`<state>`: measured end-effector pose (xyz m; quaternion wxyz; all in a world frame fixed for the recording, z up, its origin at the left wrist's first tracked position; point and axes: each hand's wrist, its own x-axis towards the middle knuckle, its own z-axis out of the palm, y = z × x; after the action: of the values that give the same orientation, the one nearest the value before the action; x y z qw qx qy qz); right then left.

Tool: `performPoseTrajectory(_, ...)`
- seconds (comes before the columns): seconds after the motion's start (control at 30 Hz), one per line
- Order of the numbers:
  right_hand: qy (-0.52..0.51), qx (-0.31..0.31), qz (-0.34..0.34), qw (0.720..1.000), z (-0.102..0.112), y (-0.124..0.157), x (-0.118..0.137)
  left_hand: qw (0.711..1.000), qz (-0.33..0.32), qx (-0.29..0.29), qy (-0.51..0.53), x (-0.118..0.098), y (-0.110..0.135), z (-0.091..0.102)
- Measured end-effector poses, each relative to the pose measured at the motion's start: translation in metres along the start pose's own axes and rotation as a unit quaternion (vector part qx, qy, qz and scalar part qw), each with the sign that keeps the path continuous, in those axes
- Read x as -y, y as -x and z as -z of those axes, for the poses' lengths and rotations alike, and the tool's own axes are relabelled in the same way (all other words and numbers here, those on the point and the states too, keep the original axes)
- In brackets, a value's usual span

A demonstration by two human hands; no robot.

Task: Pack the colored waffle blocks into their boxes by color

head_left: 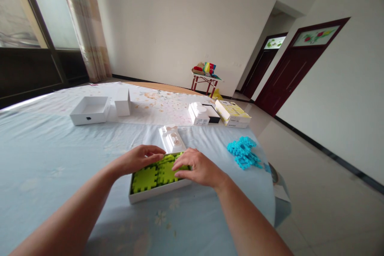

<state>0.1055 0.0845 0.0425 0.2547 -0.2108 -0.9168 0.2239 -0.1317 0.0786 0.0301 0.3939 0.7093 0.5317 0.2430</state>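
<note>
White box (160, 191) of green tiles (145, 180) runs lengthwise 8-to-2 o'clock, left hand (143, 158) at its 11, right hand (194, 167) over the 2 end, both slack-fingered, unclosed.

Shallow, rectangular white box (160, 191), open-topped, resting flat and slightly oblique on a pale blue cloth (192, 216). Lime-green square pieces with toothed edges (145, 180) fill it, flat at the near left, overlapping toward the far side.
</note>
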Motion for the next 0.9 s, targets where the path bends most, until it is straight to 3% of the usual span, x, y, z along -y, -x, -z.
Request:
performPoseTrajectory(0.1, 0.004, 0.006, 0.014, 1.0, -0.011, -0.003, 0.0, 1.0, -0.008, -0.015, -0.014, 0.002, -0.002, -0.001)
performPoseTrajectory(0.23, -0.008, -0.008, 0.019, 1.0, -0.012, -0.004, 0.005, 0.998, -0.068, 0.001, -0.018, 0.003, -0.003, -0.001)
performPoseTrajectory(0.43, -0.011, -0.149, -0.106, 0.983, 0.001, 0.003, -0.002, 0.998, -0.046, -0.001, -0.04, 0.0, -0.001, -0.001)
performPoseTrajectory(0.63, -0.017, -0.2, -0.169, 0.965, -0.016, 0.014, -0.028, 0.999, -0.036, -0.007, -0.022, -0.002, 0.001, 0.003)
performPoseTrajectory(0.7, -0.042, -0.225, -0.181, 0.956, -0.023, 0.019, -0.037, 0.998, -0.022, -0.045, 0.027, 0.001, 0.002, 0.007)
performPoseTrajectory(0.77, -0.069, -0.237, -0.191, 0.95, -0.028, 0.023, -0.043, 0.986, -0.01, -0.121, 0.116, 0.008, 0.002, 0.012)
performPoseTrajectory(0.9, -0.095, -0.221, -0.197, 0.95, -0.03, 0.028, -0.048, 0.923, 0.02, -0.273, 0.27, 0.033, -0.002, 0.014)
